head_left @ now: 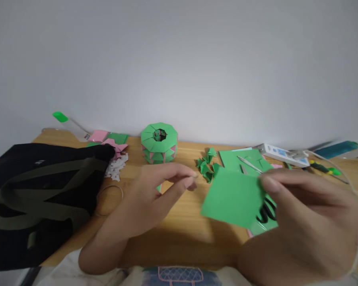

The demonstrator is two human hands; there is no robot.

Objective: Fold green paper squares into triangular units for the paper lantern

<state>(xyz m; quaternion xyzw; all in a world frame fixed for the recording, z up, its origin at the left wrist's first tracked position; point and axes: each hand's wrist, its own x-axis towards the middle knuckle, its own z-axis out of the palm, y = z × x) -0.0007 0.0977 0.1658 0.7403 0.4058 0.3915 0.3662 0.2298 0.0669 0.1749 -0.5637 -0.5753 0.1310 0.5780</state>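
A flat green paper square (234, 196) is pinched at its right edge between the thumb and fingers of my right hand (304, 214). It is held above the table, slightly tilted. My left hand (155, 198) is closed in a pinch to the left of the paper, apart from it. Whatever the left fingers hold, if anything, is hidden. Just behind the paper lies a small heap of folded green paper pieces (208, 163). A round green and pink folded-paper model (159, 145) stands beyond my left hand. Black scissor handles (267, 210) show partly behind the square.
A black bag (44, 198) takes up the left side of the wooden table (179, 246). Near it are white paper scraps (117, 167) and pink folded pieces (115, 147). Green sheets with a pen (249, 163) and a power strip (285, 155) lie back right, before the wall.
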